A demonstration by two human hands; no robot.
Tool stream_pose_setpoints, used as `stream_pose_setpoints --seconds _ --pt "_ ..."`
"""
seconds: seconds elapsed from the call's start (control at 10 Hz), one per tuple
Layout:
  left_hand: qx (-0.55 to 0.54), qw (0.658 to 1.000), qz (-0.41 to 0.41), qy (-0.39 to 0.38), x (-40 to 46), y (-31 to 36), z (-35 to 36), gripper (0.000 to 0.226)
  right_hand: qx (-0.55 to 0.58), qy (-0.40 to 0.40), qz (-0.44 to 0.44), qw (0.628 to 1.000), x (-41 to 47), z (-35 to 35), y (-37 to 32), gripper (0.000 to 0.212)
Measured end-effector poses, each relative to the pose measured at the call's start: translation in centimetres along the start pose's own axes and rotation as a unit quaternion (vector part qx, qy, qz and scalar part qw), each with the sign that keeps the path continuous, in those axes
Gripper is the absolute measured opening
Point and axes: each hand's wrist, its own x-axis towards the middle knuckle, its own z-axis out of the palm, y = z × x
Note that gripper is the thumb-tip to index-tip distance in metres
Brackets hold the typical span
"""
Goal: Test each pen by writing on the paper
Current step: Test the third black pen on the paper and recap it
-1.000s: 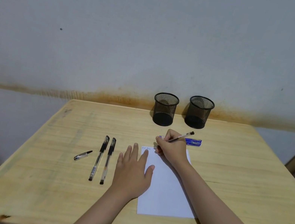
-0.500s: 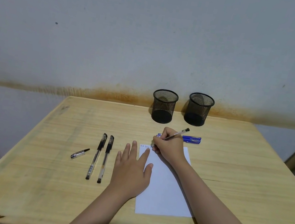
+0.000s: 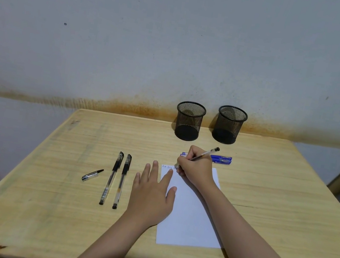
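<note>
The right hand [image 3: 194, 169] pinches a slim clear pen [image 3: 205, 153], tip at the top edge of the smooth white paper [image 3: 191, 219]. The left hand [image 3: 151, 196] lies flat, fingers spread, holding nothing, pressing the sheet on the grainy wooden table [image 3: 265, 202].

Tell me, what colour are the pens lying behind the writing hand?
Blue. The pens lie on the table beyond the right hand, seen in the head view.
</note>
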Motion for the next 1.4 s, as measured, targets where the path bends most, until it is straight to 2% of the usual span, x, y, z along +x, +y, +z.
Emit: stream_pose_setpoints --seconds 0.7,0.8,1.0,1.1,1.2,1.3,1.4 --pt "-0.003 1.0 0.002 0.009 0.1 -0.1 0.2 0.054 -0.01 0.026 0.019 0.999 0.2 0.2 0.1 0.026" --pt "-0.003 1.0 0.002 0.009 0.1 -0.2 0.2 0.054 0.002 0.033 0.027 0.999 0.2 0.1 0.1 0.029" --pt "-0.023 1.0 0.006 0.014 -0.1 -0.1 0.0 0.053 0.1 0.069 0.056 0.991 0.4 -0.2 0.5 0.031" --pt "-0.067 0.996 0.028 0.057 -0.4 -0.2 -0.4 0.048 0.104 0.076 0.034 0.991 0.2 -0.2 0.3 0.036" --pt "-0.135 0.98 0.028 0.141 -0.9 -0.9 -1.3 0.042 0.108 0.072 0.009 0.992 0.1 -0.2 0.0 0.039" --pt "-0.146 0.96 -0.006 0.239 -1.2 -2.4 -2.7 0.036 0.112 0.051 0.006 0.992 0.0 -0.4 0.0 0.039" --pt "-0.12 0.951 -0.074 0.276 -1.7 -5.3 -4.5 0.026 0.141 0.017 0.021 0.99 -0.1 -0.6 -0.2 0.034"
